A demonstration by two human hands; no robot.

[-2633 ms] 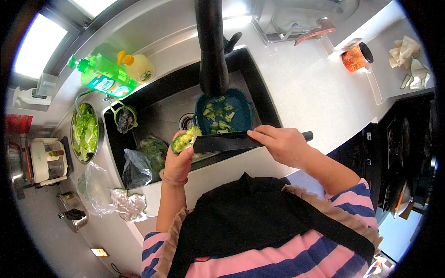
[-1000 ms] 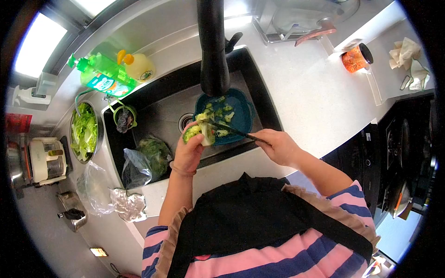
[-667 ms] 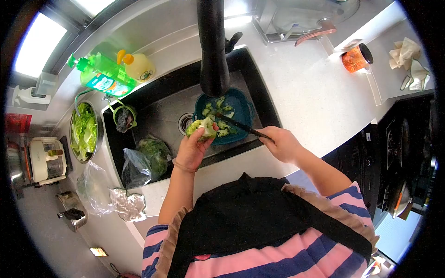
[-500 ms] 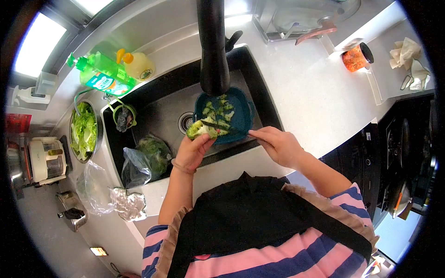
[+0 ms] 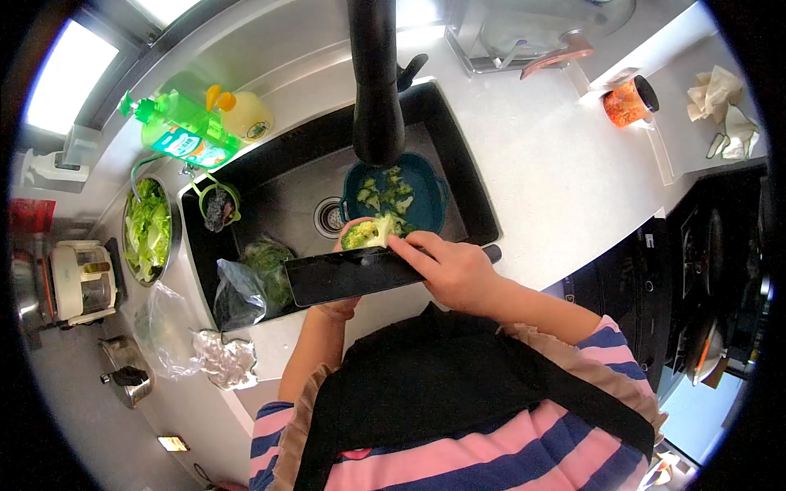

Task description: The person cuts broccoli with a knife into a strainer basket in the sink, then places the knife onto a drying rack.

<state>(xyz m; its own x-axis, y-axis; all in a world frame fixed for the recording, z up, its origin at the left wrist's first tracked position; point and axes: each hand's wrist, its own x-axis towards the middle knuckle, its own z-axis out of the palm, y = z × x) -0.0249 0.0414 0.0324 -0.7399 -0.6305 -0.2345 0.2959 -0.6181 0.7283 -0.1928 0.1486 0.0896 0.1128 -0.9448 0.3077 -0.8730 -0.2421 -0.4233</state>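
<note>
My right hand (image 5: 460, 274) grips the handle of a broad, black-bladed kitchen knife (image 5: 354, 278). Its blade lies across the front of the sink, with its flat face toward me. Behind the blade, my left hand (image 5: 337, 310) is wrapped round a piece of broccoli (image 5: 368, 234); the blade hides most of its fingers. My right fingertips are right at the pale broccoli stem. Just beyond both hands, a teal basin (image 5: 427, 182) sits in the sink with several cut broccoli florets (image 5: 385, 195) in it.
The black faucet (image 5: 377, 114) reaches over the dark sink (image 5: 282, 176). A bagged green vegetable (image 5: 266, 266) and a small green strainer (image 5: 235, 200) are at the sink's left. Beyond stand a lettuce bowl (image 5: 148, 229) and green soap bottle (image 5: 184, 135). An orange jar (image 5: 629, 101) stands back right.
The knife has swung from over the basin to broadside in front of the broccoli. My right hand has moved left, toward my left hand; the broccoli has shifted slightly right.
</note>
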